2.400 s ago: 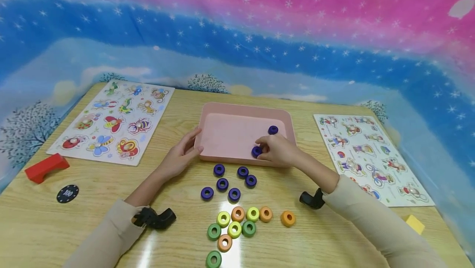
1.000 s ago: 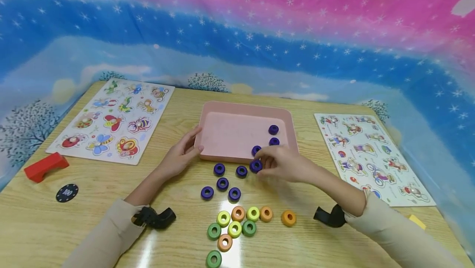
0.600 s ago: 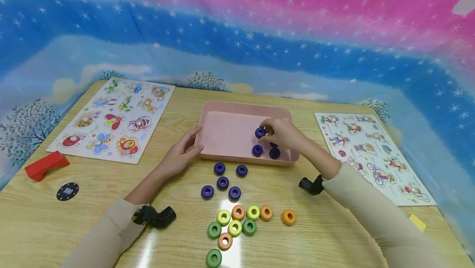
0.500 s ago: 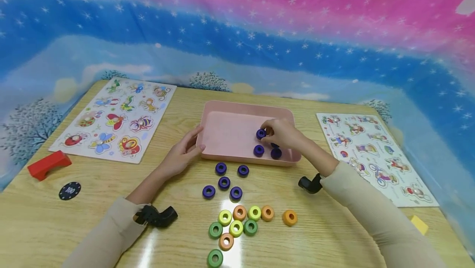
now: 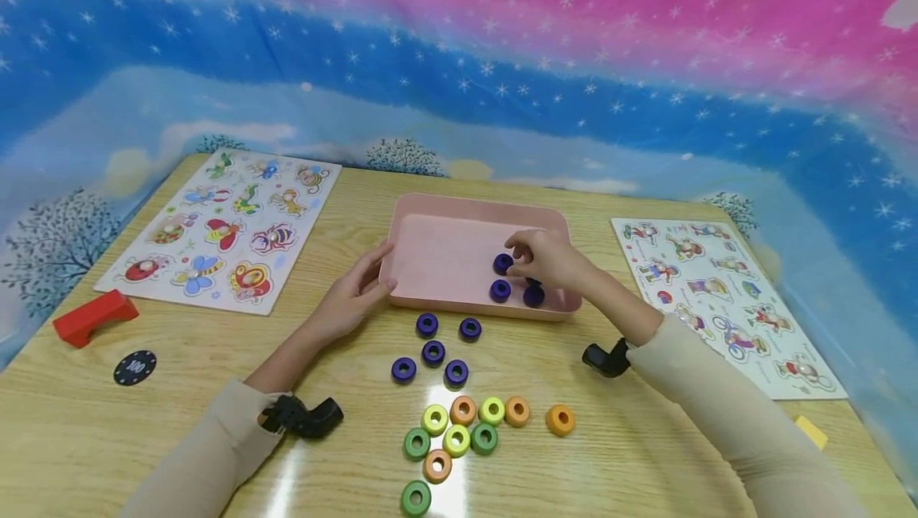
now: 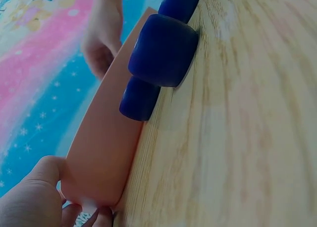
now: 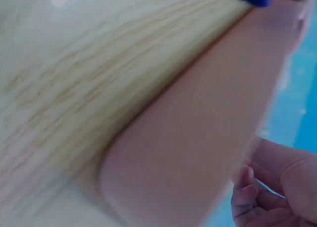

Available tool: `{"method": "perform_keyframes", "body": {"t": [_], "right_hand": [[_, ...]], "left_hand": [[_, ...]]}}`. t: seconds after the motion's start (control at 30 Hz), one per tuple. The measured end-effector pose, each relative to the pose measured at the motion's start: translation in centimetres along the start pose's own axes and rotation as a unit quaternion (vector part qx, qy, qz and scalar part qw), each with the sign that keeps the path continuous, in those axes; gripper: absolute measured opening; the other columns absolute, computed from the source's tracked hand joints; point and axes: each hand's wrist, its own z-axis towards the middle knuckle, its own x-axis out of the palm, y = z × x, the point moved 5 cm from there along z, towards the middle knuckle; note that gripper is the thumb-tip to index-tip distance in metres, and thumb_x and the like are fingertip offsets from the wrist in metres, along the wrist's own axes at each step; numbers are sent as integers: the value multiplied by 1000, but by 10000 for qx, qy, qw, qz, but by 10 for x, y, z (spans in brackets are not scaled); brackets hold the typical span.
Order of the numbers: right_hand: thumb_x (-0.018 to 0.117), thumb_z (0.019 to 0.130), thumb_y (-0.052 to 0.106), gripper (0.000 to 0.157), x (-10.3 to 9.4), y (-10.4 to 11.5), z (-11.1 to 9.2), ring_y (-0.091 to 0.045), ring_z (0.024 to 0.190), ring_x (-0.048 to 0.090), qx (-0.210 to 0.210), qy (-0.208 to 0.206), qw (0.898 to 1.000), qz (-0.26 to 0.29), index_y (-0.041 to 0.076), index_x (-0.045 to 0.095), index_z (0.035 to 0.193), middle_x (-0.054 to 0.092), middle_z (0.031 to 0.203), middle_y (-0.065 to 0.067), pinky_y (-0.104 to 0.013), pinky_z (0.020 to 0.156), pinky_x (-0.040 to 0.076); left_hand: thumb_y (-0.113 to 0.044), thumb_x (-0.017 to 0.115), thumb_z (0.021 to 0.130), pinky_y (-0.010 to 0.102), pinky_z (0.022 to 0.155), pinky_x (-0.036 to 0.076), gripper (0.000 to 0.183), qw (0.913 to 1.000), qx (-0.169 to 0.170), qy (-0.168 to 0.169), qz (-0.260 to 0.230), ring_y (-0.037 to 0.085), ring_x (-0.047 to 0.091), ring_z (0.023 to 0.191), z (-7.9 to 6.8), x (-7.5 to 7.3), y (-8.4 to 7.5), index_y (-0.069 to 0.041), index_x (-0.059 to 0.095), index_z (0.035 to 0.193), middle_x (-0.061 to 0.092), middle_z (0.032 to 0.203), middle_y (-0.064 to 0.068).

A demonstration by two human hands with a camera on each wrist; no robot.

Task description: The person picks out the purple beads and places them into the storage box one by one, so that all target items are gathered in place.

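My left hand grips the left end of a pink tray, thumb at the rim and fingers below it in the left wrist view. Over the tray's right half is my right hand, its thumb and index finger parted just beside a dark purple ring that sits on the tray floor. Nearer the front wall lie another purple ring and a shaded one; one more is mostly hidden under the hand. In the right wrist view the tray wall hides what lies below the right fingers.
Several purple rings lie before the tray. Closer in are green, yellow and orange rings. Picture puzzle boards flank the tray, one left and one right. A red block, black chip and yellow block lie outward.
My right hand has carried purple rings from the table into the tray. Since half a second ago its fingers have parted and the latest ring has come down. The left hand stays on the tray.
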Motion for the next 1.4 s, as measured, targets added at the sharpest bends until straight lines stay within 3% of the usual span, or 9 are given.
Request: {"method": "perform_keyframes", "body": {"t": [0.17,0.3,0.43,0.6,0.83,1.07,1.4], "right_hand": [[66,73,17,14,-8,28,-20,-7,59,49,-708,-21,9963,483,7,62,82,55,68,5,-21,51,44],[65,74,20,7,2,49,-39,-2,59,52,-1085,584,9900,692,14,62,75,56,67,10,-17,53,46],[62,76,21,18,19,58,-50,-1,63,53,-986,1156,9868,560,7,64,87,58,71,9,-15,57,46],[61,77,22,38,35,61,-49,-2,60,50,-770,1449,9861,260,0,56,107,55,70,9,-17,56,44],[61,77,26,43,49,69,-43,1,56,48,-750,1441,9865,212,5,49,114,53,67,11,-16,51,43],[65,72,30,30,50,70,-45,-1,51,46,-869,1246,9884,37,16,56,97,50,61,12,-16,45,41],[63,76,24,23,39,63,-62,-2,60,46,-1001,1289,9866,65,21,60,98,54,75,13,-17,52,41]], "left_hand": [[-29,48,85,28,97,26,55,10000,-20,29,-51,16,23,122,0,2,-3,-17,25,134,16,138,-2],[-22,48,87,31,98,24,52,9999,-65,30,-142,20,22,122,-3,2,-14,-13,25,133,16,138,3],[-15,46,87,35,98,24,51,9998,-112,-10,-145,24,22,122,-7,1,-27,-9,25,133,15,138,8],[-13,46,88,35,98,24,50,9998,-142,-10,-113,25,22,122,-8,1,-33,-7,24,133,15,138,10],[-12,46,87,35,98,24,50,9997,-123,-21,-187,27,22,122,-8,1,-33,-8,25,132,16,138,10],[-12,45,88,35,98,25,50,9998,-84,16,-203,26,21,122,-8,2,-32,-6,25,132,15,138,10],[-12,46,87,34,97,25,50,9997,-60,-1,-238,26,23,121,-8,1,-32,-7,26,132,16,138,11]]}}
